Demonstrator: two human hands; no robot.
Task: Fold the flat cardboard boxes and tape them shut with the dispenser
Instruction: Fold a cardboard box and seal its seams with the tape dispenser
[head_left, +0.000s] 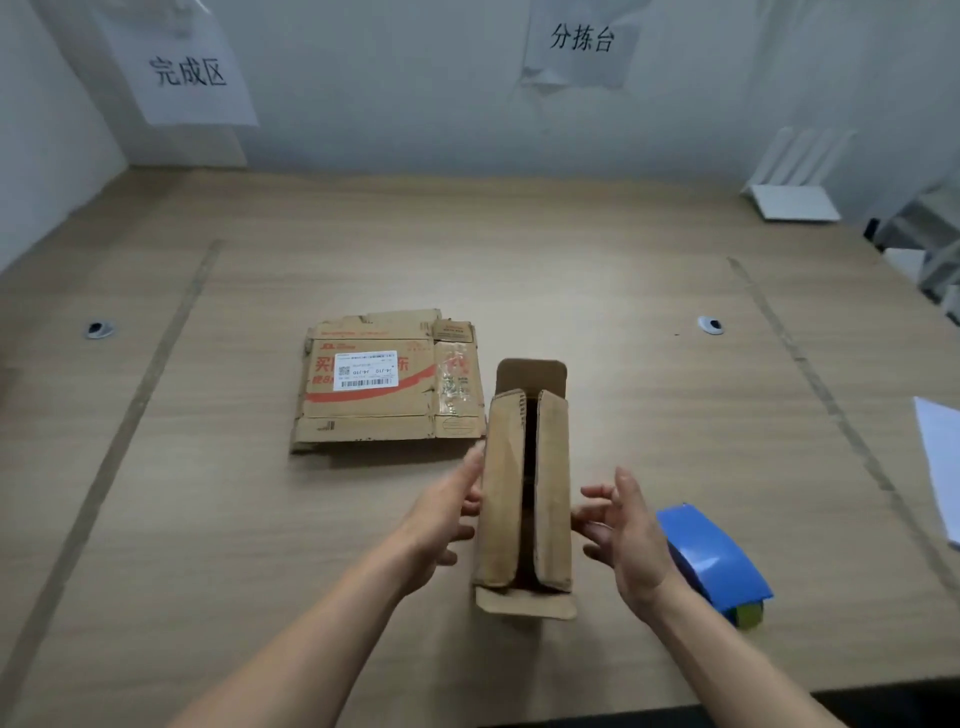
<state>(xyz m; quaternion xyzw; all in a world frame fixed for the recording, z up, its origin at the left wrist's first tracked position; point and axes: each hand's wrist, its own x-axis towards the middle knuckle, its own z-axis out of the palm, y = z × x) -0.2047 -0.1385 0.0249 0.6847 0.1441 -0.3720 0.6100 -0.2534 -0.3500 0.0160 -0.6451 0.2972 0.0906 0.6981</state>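
Far left of the box, on the wall: paper sign (189, 70) reading 完成区. Below it, set into the counter (519, 270), a small round grommet (98, 329).

Just left of and behind the box, lying flat on the counter: flattened carton (387, 382), red printing, white shipping label with barcode; print too small and blurred to read beyond a few large red characters, partly covered by the label.

Left hand (441, 525): fingers straight and spread, tips touching the box's left wall, nothing grasped.

Centre, standing on the counter: tall narrow cardboard box (524, 493), two long top flaps folded inward with a dark gap between them, inside too dark to make out; short end flaps sticking out at far and near ends.

Right hand (626, 530): fingers loosely curved, just beside the box's right wall, contact unclear, holding nothing.

Just right of the box, partly hidden by the right wrist: blue tape dispenser (714, 564).

Above the box on the wall: sign (581, 39) reading 分拣台. Right of the box: second grommet (710, 325); white router (795, 179) with antennas; white sheet (940, 467) cut off at the edge.
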